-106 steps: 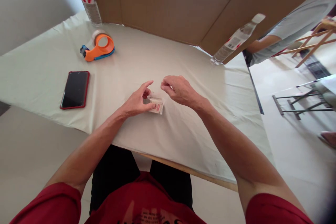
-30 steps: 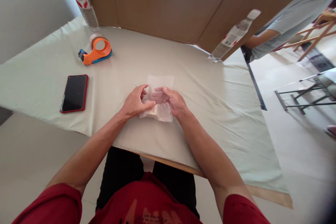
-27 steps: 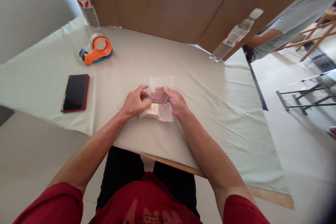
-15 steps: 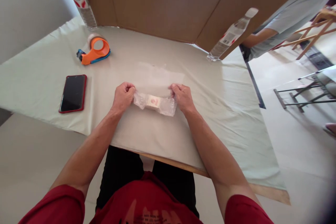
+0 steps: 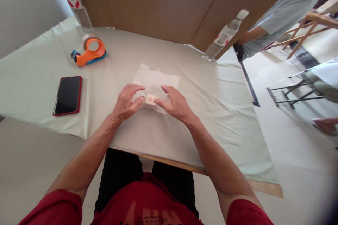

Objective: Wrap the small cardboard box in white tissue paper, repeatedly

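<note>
A small whitish box [image 5: 150, 100] with a reddish print lies on a sheet of translucent bubble wrap [image 5: 165, 79] near the table's front edge. My left hand [image 5: 128, 102] is at the box's left side, thumb and fingers spread apart, the thumb tip close to its edge. On the other side, my right hand [image 5: 175, 103] is likewise open, its thumb tip at the box's right end. Whether the thumbs press on the box I cannot tell. Part of the wrap is hidden beneath my hands.
An orange tape dispenser [image 5: 91, 52] and a phone in a red case [image 5: 68, 95] lie to the left. Water bottles stand at the back left [image 5: 76, 3] and back right [image 5: 225, 37] against a cardboard panel [image 5: 158, 3]. Beyond it is another person's arm [image 5: 253, 35].
Both hands have let go of the wrap's ends and moved inward to the box, fingers now spread. The wrap's ends, bunched up beside the box before, no longer stick out sideways.
</note>
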`<state>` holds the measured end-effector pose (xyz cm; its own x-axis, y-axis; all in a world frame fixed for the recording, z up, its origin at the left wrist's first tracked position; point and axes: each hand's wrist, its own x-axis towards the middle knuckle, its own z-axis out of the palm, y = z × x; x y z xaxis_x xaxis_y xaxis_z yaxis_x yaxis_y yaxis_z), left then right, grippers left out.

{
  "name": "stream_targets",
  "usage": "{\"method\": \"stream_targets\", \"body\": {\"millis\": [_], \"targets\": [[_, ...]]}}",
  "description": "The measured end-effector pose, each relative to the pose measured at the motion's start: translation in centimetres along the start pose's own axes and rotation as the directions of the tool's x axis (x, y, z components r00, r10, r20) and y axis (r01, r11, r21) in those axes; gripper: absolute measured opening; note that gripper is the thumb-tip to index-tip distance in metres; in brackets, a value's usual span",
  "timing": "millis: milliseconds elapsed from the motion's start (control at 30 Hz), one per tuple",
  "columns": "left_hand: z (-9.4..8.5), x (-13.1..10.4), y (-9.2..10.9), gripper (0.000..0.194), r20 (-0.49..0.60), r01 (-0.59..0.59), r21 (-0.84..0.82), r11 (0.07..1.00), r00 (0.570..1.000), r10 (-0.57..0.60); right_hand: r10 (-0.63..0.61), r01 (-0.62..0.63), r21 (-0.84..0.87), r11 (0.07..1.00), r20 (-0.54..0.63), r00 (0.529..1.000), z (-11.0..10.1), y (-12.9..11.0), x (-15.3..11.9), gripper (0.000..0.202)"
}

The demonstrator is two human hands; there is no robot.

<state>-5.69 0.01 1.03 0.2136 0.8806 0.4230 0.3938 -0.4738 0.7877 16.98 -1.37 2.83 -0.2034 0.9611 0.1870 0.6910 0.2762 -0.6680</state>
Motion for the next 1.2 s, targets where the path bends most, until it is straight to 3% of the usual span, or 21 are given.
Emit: {"method": "stream_targets", "body": {"millis": [100,200,267,367,433,500,567,667,767,833,900,1000,1067,1133,1200], "targets": [[0.0,0.3,-0.5,0.035,0.064,0.01,0.038,0.999,0.998,-0.013,0.052,-0.052,-0.03,0.998,0.003,0.999,0.1,0.8,-0.1,0.048],[-0.4,0.4,-0.8,0.038,0.019,0.104,-0.007,0.995,0.994,-0.104,-0.08,0.07,0.108,0.992,0.092,0.993,-0.5,0.4,-1.0,0.033],[-0.8,0.4,-0.8,0.044,0.014,0.18,-0.125,0.976,0.984,-0.18,-0.222,0.169,0.204,0.964,0.275,0.935,-1.0,-0.3,-2.0,0.026],[-1.2,0.5,-0.8,0.049,0.131,0.286,-0.241,0.927,0.956,-0.261,-0.31,0.201,0.253,0.946,0.535,0.786,-1.2,-1.1,-3.6,0.021],[-1.2,0.5,-1.0,0.037,0.23,0.306,-0.13,0.943,0.935,-0.271,-0.255,0.139,0.237,0.961,0.582,0.772,-1.2,-1.3,-4.3,0.02],[-1.0,0.5,-1.2,0.024,0.268,0.249,0.061,0.967,0.929,-0.256,-0.162,0.051,0.225,0.973,0.511,0.844,-1.2,-1.2,-4.5,0.018],[-0.7,0.4,-1.5,0.025,0.251,0.15,0.178,0.973,0.949,-0.192,-0.077,0.003,0.21,0.978,0.344,0.936,-1.0,-1.0,-4.1,0.018],[-0.2,0.1,-1.8,0.049,0.224,0.007,0.107,0.994,0.974,-0.031,-0.059,0.045,0.133,0.99,0.104,0.993,0.1,-0.5,-2.4,0.035],[0.5,-0.2,-2.3,0.085,0.279,-0.042,-0.035,0.999,0.959,0.05,-0.126,0.124,0.025,0.992,0.115,0.985,2.1,0.3,-0.7,0.06],[1.1,-0.4,-2.7,0.099,0.355,-0.023,-0.013,1.0,0.934,0.026,-0.151,0.154,-0.018,0.988,0.126,0.981,3.0,0.8,-0.3,0.055],[1.5,-0.4,-3.1,0.108,0.423,-0.024,0.088,0.996,0.906,-0.016,-0.147,0.147,-0.025,0.989,0.027,0.989,3.0,1.7,-0.8,0.047],[1.9,-0.5,-3.2,0.108,0.481,-0.075,0.243,0.967,0.875,-0.053,-0.073,0.073,-0.008,0.997,-0.224,0.972,1.0,4.1,-2.6,0.048],[2.0,-0.4,-3.0,0.105,0.498,-0.109,0.314,0.943,0.865,-0.065,0.018,-0.032,-0.032,0.999,-0.363,0.932,-1.1,6.7,-4.0,0.052],[2.0,-0.5,-2.8,0.102,0.506,-0.135,0.357,0.924,0.86,-0.07,0.095,-0.153,-0.104,0.983,-0.425,0.9,-3.0,9.3,-5.2,0.054],[2.1,-0.5,-2.6,0.1,0.509,-0.151,0.384,0.911,0.858,-0.073,0.129,-0.228,-0.209,0.951,-0.401,0.907,-4.4,11.1,-6.2,0.058]]}}
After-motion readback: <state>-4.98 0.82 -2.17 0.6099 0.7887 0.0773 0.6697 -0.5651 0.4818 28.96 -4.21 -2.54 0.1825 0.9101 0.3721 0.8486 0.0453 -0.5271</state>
